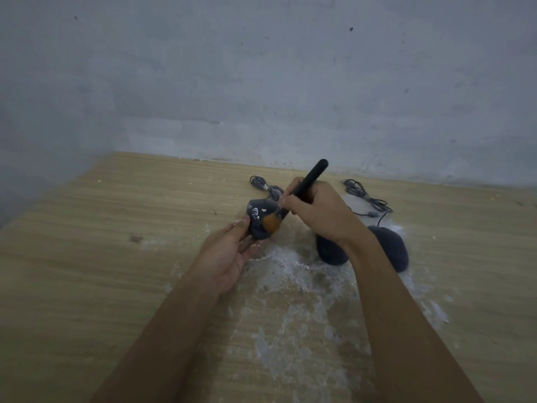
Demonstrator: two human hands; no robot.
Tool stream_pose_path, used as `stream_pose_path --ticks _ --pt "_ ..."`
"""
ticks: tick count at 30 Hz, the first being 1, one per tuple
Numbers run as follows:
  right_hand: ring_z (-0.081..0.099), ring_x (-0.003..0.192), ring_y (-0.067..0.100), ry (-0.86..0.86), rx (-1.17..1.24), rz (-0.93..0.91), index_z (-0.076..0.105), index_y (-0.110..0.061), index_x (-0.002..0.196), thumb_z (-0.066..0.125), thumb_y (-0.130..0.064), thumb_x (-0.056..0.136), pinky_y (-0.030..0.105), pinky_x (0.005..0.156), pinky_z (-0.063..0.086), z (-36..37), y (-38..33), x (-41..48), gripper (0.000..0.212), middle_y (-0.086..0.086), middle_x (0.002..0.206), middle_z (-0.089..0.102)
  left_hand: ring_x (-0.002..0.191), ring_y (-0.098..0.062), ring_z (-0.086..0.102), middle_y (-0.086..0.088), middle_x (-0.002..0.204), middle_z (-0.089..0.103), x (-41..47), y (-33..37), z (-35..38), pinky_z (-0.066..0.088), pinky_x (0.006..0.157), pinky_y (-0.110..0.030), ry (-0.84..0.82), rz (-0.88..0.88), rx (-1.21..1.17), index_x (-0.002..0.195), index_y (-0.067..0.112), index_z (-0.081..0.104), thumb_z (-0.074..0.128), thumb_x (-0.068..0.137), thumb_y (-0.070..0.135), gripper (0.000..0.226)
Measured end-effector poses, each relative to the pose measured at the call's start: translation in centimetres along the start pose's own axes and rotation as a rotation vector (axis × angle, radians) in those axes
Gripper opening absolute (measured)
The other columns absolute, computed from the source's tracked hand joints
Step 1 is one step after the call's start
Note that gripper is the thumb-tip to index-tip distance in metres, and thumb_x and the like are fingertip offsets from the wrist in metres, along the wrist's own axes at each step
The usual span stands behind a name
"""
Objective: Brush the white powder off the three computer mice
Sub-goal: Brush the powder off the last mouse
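The left hand [229, 251] cups a powder-flecked mouse [258, 219] at mid-table, thumb on its side. The right hand [322, 213] grips a brush [311, 178], its bristles on the mouse. To the right, a second mouse [329, 251] is half hidden behind the wrist, with a third mouse [392, 245] beside it. Powder [293, 274] smears the near table [116, 228].

Single head-worn wide-angle view, forward and down, close over the table [87, 257], facing the wall [261, 68].
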State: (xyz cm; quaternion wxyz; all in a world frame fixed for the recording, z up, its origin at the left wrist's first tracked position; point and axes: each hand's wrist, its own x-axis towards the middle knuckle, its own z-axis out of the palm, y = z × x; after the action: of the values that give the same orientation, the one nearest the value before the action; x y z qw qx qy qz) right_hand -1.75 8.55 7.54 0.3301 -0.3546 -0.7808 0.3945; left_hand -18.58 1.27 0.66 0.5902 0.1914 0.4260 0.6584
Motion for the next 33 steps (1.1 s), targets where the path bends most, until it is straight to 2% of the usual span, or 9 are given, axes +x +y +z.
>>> stream_pose_path --ticks 2,6,10,13,17,22,27,30,33 --pt "0.048 0.059 0.010 0.093 0.044 -0.016 0.069 -0.019 0.083 0.064 -0.020 0.098 0.025 0.058 0.041 -0.1 -0.1 0.1 0.015 0.006 0.067 0.056 0.086 -0.017 0.076 -0.013 0.102 0.077 -0.1 0.1 0.1 0.059 0.061 -0.024 0.006 0.000 0.006 0.112 0.000 0.067 0.056 0.099 0.015 0.022" --pt "0.063 0.077 0.036 -0.059 -0.034 0.007 0.068 -0.012 0.080 0.064 -0.017 0.093 0.048 0.074 0.053 -0.5 0.2 -0.2 0.014 0.022 0.080 0.068 0.087 -0.021 0.076 -0.016 0.103 0.077 -0.2 0.2 0.1 0.062 0.069 -0.029 0.000 -0.006 0.018 0.112 -0.003 0.065 0.056 0.099 0.013 0.023" --pt "0.047 0.055 0.005 0.144 0.005 -0.022 0.064 -0.015 0.076 0.064 -0.016 0.094 0.020 0.056 0.042 -0.4 0.7 0.4 0.017 -0.007 0.058 0.053 0.092 -0.018 0.075 -0.011 0.105 0.077 -0.5 0.1 0.5 0.060 0.080 -0.031 -0.026 0.007 0.084 0.118 0.000 0.065 0.054 0.100 0.015 0.025" --pt "0.052 0.058 -0.001 0.205 -0.023 -0.066 0.067 -0.021 0.079 0.067 -0.023 0.094 0.013 0.056 0.041 0.4 1.0 0.8 0.015 -0.017 0.061 0.060 0.090 -0.017 0.076 -0.010 0.102 0.078 -0.8 0.1 0.7 0.061 0.069 -0.026 -0.038 0.012 0.104 0.116 0.000 0.064 0.055 0.099 0.015 0.024" --pt "0.062 0.073 0.000 0.237 0.021 -0.131 0.072 -0.021 0.091 0.071 -0.028 0.094 0.012 0.064 0.045 2.0 0.7 1.2 0.008 -0.009 0.081 0.072 0.093 -0.020 0.075 -0.012 0.104 0.077 -1.1 0.0 0.9 0.060 0.068 -0.025 -0.037 0.007 0.112 0.115 0.002 0.063 0.057 0.099 0.014 0.021" --pt "0.056 0.059 -0.003 0.317 0.005 -0.107 0.067 -0.019 0.084 0.067 -0.025 0.092 0.010 0.054 0.042 1.4 1.4 1.3 0.010 -0.014 0.064 0.063 0.088 -0.018 0.076 -0.011 0.101 0.078 -1.3 0.0 1.2 0.059 0.064 -0.023 -0.010 -0.001 0.112 0.115 0.002 0.064 0.057 0.098 0.012 0.021" --pt "0.063 0.074 0.000 0.244 -0.027 -0.078 0.074 -0.024 0.093 0.071 -0.033 0.093 0.012 0.063 0.045 2.2 1.1 1.4 0.009 -0.007 0.083 0.073 0.099 -0.022 0.074 -0.014 0.108 0.076 -1.4 -0.3 1.4 0.061 0.079 -0.028 0.008 0.010 0.139 0.121 0.002 0.062 0.059 0.098 0.012 0.026" --pt "0.060 0.067 0.000 0.366 0.040 -0.078 0.073 -0.024 0.090 0.069 -0.032 0.093 0.015 0.060 0.046 1.8 1.0 1.4 0.010 -0.008 0.077 0.071 0.099 -0.023 0.074 -0.013 0.107 0.076 -1.4 -0.3 1.4 0.060 0.080 -0.029 0.026 0.018 0.137 0.122 0.005 0.062 0.060 0.097 0.011 0.027" --pt "0.058 0.066 0.001 0.304 -0.030 -0.033 0.074 -0.023 0.091 0.070 -0.034 0.092 0.019 0.061 0.046 1.6 1.3 1.3 0.013 -0.005 0.077 0.071 0.101 -0.024 0.073 -0.014 0.109 0.076 -1.3 -0.5 1.3 0.058 0.089 -0.036 0.031 0.033 0.170 0.124 0.005 0.062 0.060 0.096 0.010 0.028"
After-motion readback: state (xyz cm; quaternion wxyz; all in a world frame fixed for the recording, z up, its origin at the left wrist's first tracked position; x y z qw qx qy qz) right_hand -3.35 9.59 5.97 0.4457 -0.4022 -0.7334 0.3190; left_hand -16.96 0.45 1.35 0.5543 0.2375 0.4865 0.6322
